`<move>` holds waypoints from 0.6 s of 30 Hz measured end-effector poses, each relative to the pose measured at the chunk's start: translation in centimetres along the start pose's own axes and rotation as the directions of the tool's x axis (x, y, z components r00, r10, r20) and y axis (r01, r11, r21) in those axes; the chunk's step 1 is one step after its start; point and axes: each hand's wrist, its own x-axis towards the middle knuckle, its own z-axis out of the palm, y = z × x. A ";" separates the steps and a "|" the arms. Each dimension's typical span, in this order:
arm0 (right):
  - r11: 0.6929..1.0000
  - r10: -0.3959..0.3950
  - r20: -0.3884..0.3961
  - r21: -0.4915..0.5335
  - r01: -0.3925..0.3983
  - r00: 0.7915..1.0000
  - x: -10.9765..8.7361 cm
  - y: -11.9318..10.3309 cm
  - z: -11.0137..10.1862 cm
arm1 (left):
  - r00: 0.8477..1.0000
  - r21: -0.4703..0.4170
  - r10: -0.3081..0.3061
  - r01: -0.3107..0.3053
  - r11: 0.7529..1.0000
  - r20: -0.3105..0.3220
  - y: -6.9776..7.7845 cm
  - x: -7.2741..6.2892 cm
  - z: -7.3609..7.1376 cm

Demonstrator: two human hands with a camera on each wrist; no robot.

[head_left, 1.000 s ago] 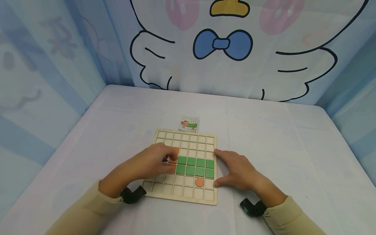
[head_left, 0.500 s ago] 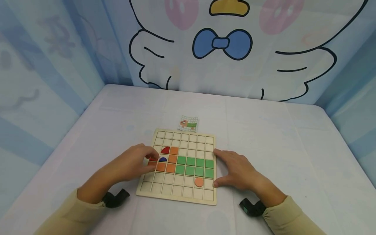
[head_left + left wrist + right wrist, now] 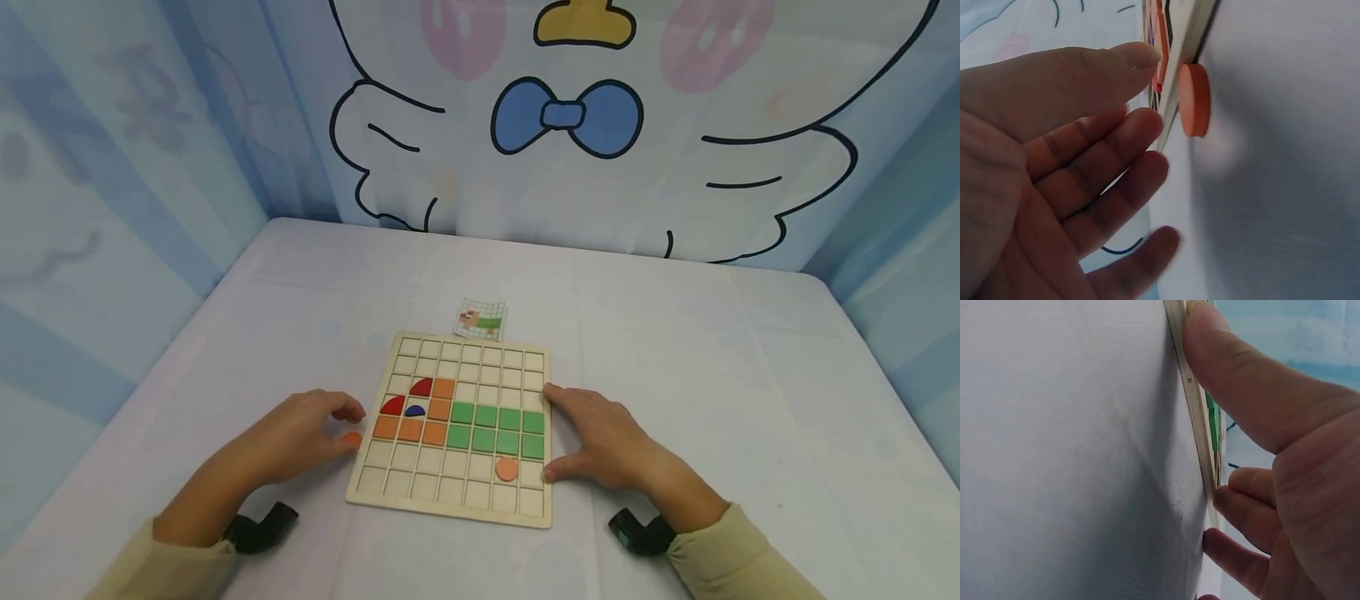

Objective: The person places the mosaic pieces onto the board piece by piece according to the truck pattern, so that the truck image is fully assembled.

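Just off the left edge of the wooden grid board (image 3: 408,500), my left hand (image 3: 300,433) hovers with thumb and fingers apart and loosely bent. By its thumb tip is an orange disc (image 3: 351,440); in the left wrist view this disc (image 3: 1194,100) lies against the board's edge, with no fingers round it. My right hand (image 3: 607,437) touches the board's right edge with its thumb and fingertips. Set in the board are orange squares (image 3: 410,429), green squares (image 3: 486,417), red quarter-round pieces (image 3: 422,387), a blue half-round piece (image 3: 415,411) and another orange disc (image 3: 507,469).
A small picture card (image 3: 480,320) with a gridded coloured pattern lies behind the board, close to its far edge. A pale cloth covers the table (image 3: 675,333). Printed curtains (image 3: 562,183) stand at the back and both sides.
My left hand has moved left, off the board, uncovering the orange, red and blue pieces. The orange disc by its thumb now shows. My right hand has stayed at the right edge.
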 end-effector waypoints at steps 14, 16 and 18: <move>1.000 0.017 0.014 0.009 -0.017 1.000 0.0 -0.1 0.0 | 0.996 -0.005 -0.079 0.079 0.997 0.037 -0.9 -0.1 0.8; 1.000 0.020 0.016 0.008 -0.020 1.000 0.1 0.0 0.0 | 0.996 -0.006 -0.080 0.081 0.997 0.031 -0.9 -0.2 0.8; 1.000 0.024 0.018 0.005 -0.024 1.000 0.1 0.1 0.1 | 0.996 -0.011 -0.085 0.086 0.996 0.027 -0.8 -0.2 0.9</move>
